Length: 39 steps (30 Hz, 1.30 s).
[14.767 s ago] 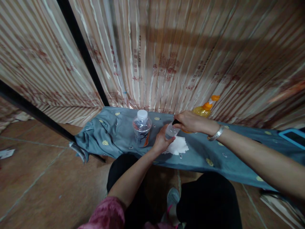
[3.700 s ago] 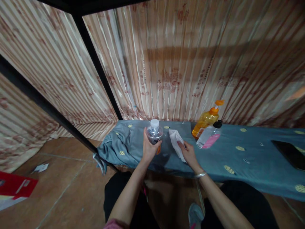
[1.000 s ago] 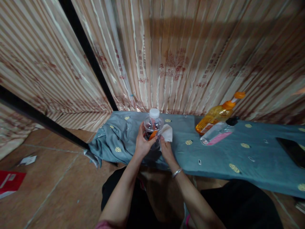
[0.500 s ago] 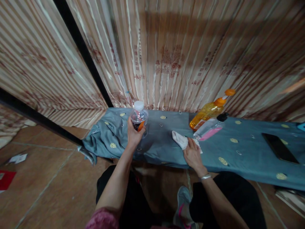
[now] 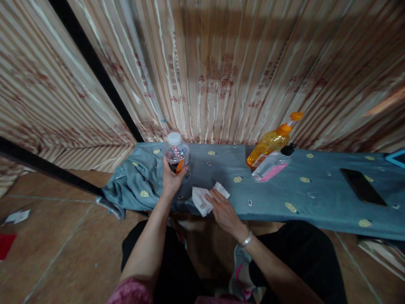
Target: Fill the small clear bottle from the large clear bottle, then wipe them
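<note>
Just right of the left hand [image 5: 171, 179], whose grip wraps the upright clear bottle [image 5: 176, 157] to steady it, the right hand [image 5: 223, 209] lies flat, fingers open, pinning a white cloth [image 5: 204, 199] on the counter [image 5: 316, 202].

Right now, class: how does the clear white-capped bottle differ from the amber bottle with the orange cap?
The clear white-capped plastic bottle is short and squat; the amber orange-capped bottle is taller and slimmer. The clear one is gripped by the left hand; the amber one stands untouched beside a clear pink-labelled bottle. The clear one's cap is flat and white; the amber one's is an orange spout. Both stand on the grey-blue cloth.
</note>
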Tool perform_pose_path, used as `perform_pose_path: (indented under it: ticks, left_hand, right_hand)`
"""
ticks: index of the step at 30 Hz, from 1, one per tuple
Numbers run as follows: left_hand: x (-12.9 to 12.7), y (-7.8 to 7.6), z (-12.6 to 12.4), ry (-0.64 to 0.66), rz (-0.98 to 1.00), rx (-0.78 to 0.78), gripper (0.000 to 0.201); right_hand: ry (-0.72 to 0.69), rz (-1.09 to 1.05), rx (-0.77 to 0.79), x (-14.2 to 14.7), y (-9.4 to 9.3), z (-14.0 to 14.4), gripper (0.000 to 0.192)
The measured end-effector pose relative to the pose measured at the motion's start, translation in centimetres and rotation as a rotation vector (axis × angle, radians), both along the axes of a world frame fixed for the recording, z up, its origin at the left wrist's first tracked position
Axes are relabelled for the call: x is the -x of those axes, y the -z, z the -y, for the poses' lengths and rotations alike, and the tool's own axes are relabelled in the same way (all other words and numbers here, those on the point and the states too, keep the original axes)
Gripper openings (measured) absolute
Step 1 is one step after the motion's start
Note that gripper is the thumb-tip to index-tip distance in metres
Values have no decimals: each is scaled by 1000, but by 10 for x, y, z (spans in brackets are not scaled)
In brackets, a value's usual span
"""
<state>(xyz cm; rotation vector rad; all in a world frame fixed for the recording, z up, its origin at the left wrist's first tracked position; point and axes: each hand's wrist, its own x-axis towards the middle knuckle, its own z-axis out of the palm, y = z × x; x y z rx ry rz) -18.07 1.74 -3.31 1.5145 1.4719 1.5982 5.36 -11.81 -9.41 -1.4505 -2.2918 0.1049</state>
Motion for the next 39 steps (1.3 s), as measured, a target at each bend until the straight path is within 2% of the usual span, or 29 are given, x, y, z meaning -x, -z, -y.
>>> perform_pose_path:
  ticks: [2, 5, 8, 11, 14, 17, 19, 21, 24, 26, 28, 31, 34, 36, 39]
  left_hand:
    - [0, -2, 3, 2, 27, 31, 98]
    - [-1, -5, 7, 18, 53, 49, 101]
    - [-3, -6, 9, 27, 59, 42, 102]
    - [-4, -5, 8, 30, 55, 33, 99]
    - [-5, -3, 7, 26, 50, 32, 97]
    - [-5, -1, 7, 8, 46, 40, 96]
    - [-5, 0, 7, -3, 41, 44, 96]
    - [-3, 1, 7, -2, 34, 39, 96]
    - [-2, 3, 8, 11, 39, 34, 97]
    - [-2, 3, 9, 18, 54, 47, 98]
    - [-2, 1, 11, 20, 64, 66, 97]
    - [-3, -2, 13, 19, 62, 79, 93]
    - [-5, -6, 14, 22, 61, 65, 93]
    - [-6, -7, 14, 19, 64, 56, 96]
    - [-8, -6, 13, 17, 65, 56, 99]
  right_hand:
    - [56, -11, -27, -45, 3, 20, 44]
    - [218, -30, -77, -108, 6, 39, 45]
    - [356, -37, -92, -132, 9, 32, 46]
    - [453, -36, -70, -111, 12, -3, 48]
    - [472, -31, -28, -59, 13, -51, 50]
    - [338, -26, 10, -1, 8, -82, 51]
    - [216, -21, 21, 29, 4, -81, 49]
    - [93, -18, 28, 44, 2, -65, 51]
    - [-32, -19, 39, 36, 3, -33, 52]
    - [-50, -22, 41, 12, 4, -19, 49]
    - [-11, -26, 37, -20, 3, -19, 47]
    - [124, -46, 16, -67, -3, -41, 42]
    - [266, -87, -4, -90, -11, -77, 45]
    - [330, -129, 0, -85, -13, -100, 46]
    - [351, -219, 37, -50, -10, -124, 47]
